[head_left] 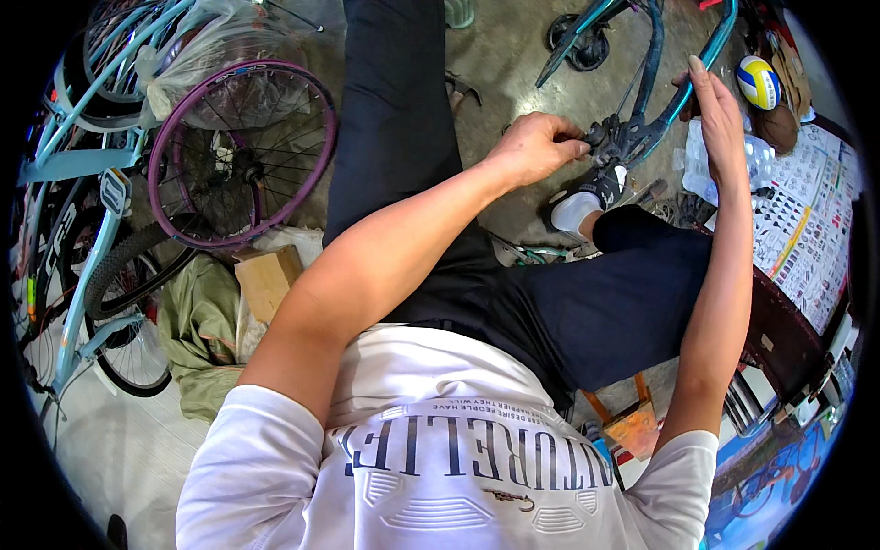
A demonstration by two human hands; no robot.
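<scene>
A teal bicycle frame point(653, 60) stands in front of me, its lower end near my shoe. My right hand point(720, 110) is closed around one of its tubes, with the thumb side up along the tube. Beside the dark mechanical parts point(605, 139) at the frame's lower end, my left hand point(541, 147) pinches with thumb and forefinger. What lies between those fingertips is too small and dark to make out. A black-and-white shoe point(600, 188) on my foot sits just below these parts.
At left lie a purple-rimmed wheel point(325, 115), a black tyre point(105, 289), a cardboard box point(266, 280) and several light-blue bicycle frames point(73, 170). At right are a ball point(758, 82), clear plastic bottles point(701, 160) and a printed sheet point(811, 220). A small black wheel point(587, 50) is beyond the frame.
</scene>
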